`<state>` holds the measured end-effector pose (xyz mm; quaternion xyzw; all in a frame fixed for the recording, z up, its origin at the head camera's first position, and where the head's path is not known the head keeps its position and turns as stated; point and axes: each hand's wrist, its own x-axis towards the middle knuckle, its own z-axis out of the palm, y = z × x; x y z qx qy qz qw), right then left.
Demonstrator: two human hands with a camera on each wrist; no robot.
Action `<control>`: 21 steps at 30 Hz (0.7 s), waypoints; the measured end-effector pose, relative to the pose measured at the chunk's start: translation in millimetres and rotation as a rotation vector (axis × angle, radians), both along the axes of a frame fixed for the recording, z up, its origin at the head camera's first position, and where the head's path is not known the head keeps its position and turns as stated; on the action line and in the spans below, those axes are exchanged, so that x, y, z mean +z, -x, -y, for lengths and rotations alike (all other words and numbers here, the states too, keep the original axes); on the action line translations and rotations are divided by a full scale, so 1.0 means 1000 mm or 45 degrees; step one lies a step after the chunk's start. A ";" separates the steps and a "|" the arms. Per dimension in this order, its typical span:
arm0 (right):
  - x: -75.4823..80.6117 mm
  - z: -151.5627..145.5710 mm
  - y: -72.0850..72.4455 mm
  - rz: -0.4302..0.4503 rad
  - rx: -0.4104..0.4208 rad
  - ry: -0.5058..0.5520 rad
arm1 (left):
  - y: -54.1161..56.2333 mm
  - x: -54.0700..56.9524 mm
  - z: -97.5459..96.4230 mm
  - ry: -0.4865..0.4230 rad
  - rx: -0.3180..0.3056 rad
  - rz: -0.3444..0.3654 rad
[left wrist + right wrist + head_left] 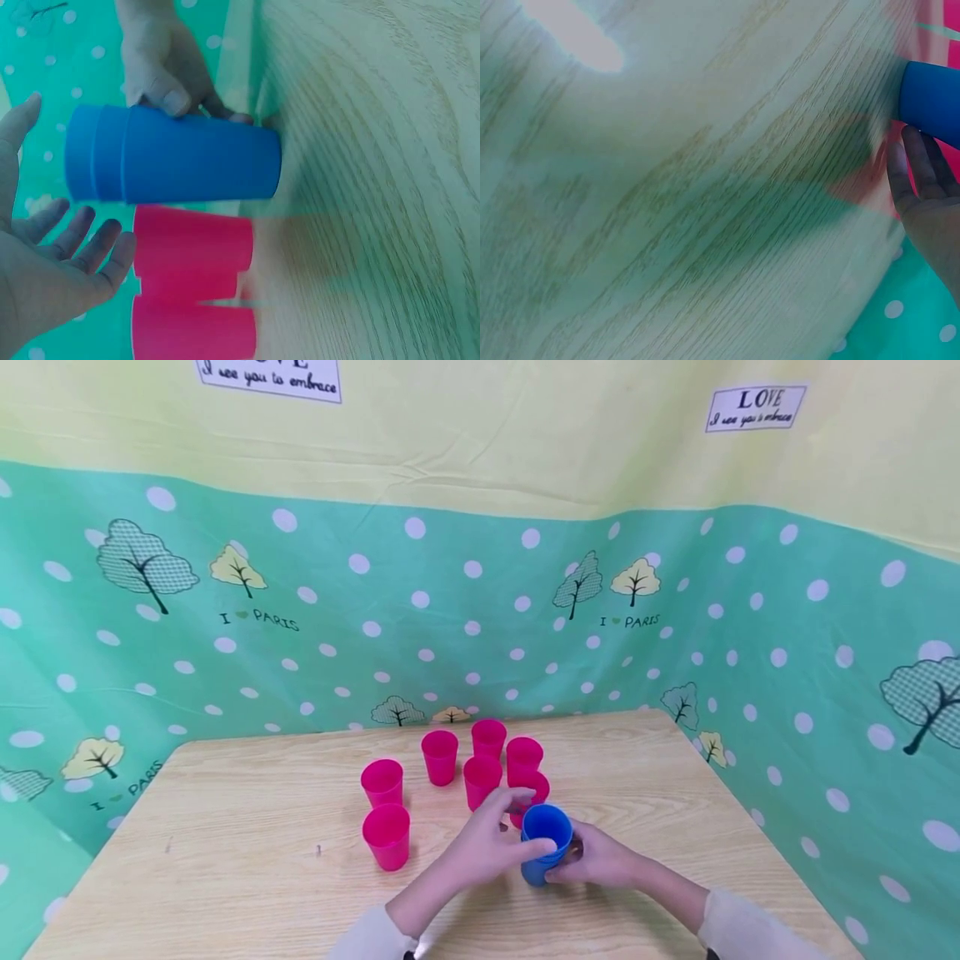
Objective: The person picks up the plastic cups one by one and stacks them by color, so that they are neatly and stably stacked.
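behind the work area, a patterned cloth (390, 581) in pale yellow above green, printed with white dots and trees. in front of it, a wood-grain table (247, 868). at the near side, pale sleeves (750, 927) on both forearms. next, left hand (483, 852): fingers spread, thumb well away from the rest; per left wrist view, apart from the blue stack (180, 157), with a visible gap between. right hand (603, 857): thumb and fingers curled about the side of the stack, pinching it, thumb near mid-height, other fingers toward the base. stack: three nested blue cups, upright, mouths up, between the two hands at the near right part of the table; contact of base with tabletop not determinable. smallest, seven separate pink cups (387, 843), all upright, mouths up: two at the left, one close behind the other; five farther back and right, including one just behind the stack (539, 787), partly covered by left-hand fingers in head view; contact there not determinable.
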<state>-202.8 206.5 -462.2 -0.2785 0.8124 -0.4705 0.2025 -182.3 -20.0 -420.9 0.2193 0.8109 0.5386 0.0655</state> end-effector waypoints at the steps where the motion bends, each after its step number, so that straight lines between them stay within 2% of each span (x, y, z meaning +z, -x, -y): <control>1: 0.000 0.000 0.000 -0.004 -0.012 -0.015 | 0.000 0.000 0.003 -0.015 0.023 0.011; 7: 0.000 0.001 0.000 -0.010 -0.057 -0.065 | 0.005 -0.002 0.021 -0.077 0.171 0.030; 11: -0.001 0.002 0.000 -0.004 -0.052 -0.062 | 0.008 -0.005 0.029 -0.121 0.301 0.042; 17: 0.000 0.002 -0.001 0.008 -0.068 -0.078 | 0.014 -0.014 0.033 -0.201 0.458 0.011; 21: 0.001 0.002 0.000 0.015 -0.074 -0.083 | 0.020 -0.021 0.034 -0.215 0.542 0.035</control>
